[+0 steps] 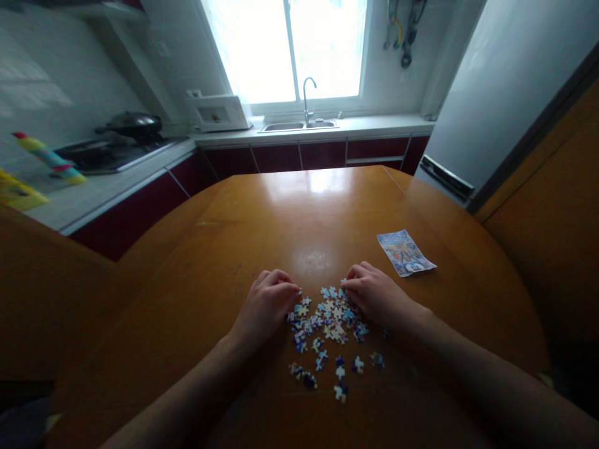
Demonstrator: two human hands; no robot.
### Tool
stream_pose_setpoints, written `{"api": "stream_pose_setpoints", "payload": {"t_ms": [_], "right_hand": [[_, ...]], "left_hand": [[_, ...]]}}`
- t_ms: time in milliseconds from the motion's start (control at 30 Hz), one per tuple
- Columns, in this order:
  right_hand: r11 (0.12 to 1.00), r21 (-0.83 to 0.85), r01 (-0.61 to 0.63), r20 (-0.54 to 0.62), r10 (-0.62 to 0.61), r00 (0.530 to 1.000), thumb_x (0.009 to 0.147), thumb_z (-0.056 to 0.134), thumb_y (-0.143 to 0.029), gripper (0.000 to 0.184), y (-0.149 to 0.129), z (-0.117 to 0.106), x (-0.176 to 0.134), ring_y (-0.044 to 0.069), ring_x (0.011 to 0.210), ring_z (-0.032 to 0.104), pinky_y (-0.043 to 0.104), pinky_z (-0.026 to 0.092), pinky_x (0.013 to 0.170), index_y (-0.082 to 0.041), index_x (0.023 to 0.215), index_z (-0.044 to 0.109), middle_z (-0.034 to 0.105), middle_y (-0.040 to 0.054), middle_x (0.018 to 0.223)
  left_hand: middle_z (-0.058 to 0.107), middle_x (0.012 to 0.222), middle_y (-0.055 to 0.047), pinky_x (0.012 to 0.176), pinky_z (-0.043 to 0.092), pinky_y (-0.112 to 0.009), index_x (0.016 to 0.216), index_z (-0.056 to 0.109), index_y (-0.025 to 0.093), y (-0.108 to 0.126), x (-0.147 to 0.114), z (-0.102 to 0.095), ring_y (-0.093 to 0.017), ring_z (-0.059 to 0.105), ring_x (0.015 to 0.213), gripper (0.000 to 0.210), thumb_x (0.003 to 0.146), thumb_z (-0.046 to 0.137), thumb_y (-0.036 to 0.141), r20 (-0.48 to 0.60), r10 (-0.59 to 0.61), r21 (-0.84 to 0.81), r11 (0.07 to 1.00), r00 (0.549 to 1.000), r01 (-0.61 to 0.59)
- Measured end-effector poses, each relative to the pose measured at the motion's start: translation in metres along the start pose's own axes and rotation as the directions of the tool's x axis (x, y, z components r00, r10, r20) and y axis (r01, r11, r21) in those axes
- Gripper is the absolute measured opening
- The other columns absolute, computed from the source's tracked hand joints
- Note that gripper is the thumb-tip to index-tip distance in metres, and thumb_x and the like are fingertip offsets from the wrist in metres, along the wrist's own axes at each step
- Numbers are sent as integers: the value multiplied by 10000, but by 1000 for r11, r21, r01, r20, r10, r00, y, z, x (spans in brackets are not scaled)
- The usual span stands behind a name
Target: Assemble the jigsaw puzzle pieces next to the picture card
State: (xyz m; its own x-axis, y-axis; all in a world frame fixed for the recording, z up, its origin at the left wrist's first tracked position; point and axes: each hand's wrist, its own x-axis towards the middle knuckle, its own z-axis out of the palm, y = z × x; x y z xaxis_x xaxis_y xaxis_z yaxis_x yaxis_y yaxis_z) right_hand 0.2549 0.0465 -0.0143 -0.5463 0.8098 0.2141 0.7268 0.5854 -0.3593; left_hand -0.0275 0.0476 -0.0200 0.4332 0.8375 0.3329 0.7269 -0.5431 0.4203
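Observation:
A loose heap of small jigsaw puzzle pieces lies on the wooden table between my hands, several of them scattered nearer to me. At the heap's left edge, my left hand is closed, thumb and fingers pinched on a puzzle piece of which only a bit shows. My right hand rests at the upper right of the heap. Its thumb and forefinger are pinched together at a pale puzzle piece, mostly hidden by the fingers.
A creased printed picture sheet lies on the table to the right, beyond my right hand. Past the table's far edge are a counter with a sink, a microwave and a stove with a pan. A fridge stands at right.

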Motion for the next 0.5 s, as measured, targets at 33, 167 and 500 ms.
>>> {"api": "stream_pose_setpoints", "payload": {"t_ms": [33, 167, 500], "right_hand": [[1000, -9, -23, -2, 23, 1000, 941, 580, -178, 196, 1, -1, 0, 216, 931, 550, 331, 455, 800, -211, 915, 772, 661, 92, 933], [992, -34, -123, 0, 123, 992, 958, 555, -189, 227, 8, -5, 0, 230, 938, 555, 340, 456, 811, -198, 902, 775, 663, 101, 925], [971, -39, -234, -38, 233, 972, 950, 539, -169, 216, 20, -9, 3, 241, 949, 580, 356, 468, 819, -186, 949, 754, 669, 113, 965]], "left_hand": [[651, 956, -53, 819, 484, -352, 862, 767, 238, 1, 0, 0, -212, 553, 930, 93, 898, 694, 281, 9, 5, -10, 1000, 1000, -5], [641, 976, -57, 829, 490, -363, 872, 778, 252, 7, -3, 7, -208, 542, 938, 104, 910, 684, 275, 50, 54, -49, 997, 997, -52], [634, 1062, -69, 861, 503, -404, 1125, 729, 287, 8, -5, 12, -221, 519, 976, 214, 946, 626, 231, 51, 100, -62, 993, 994, -97]]}}
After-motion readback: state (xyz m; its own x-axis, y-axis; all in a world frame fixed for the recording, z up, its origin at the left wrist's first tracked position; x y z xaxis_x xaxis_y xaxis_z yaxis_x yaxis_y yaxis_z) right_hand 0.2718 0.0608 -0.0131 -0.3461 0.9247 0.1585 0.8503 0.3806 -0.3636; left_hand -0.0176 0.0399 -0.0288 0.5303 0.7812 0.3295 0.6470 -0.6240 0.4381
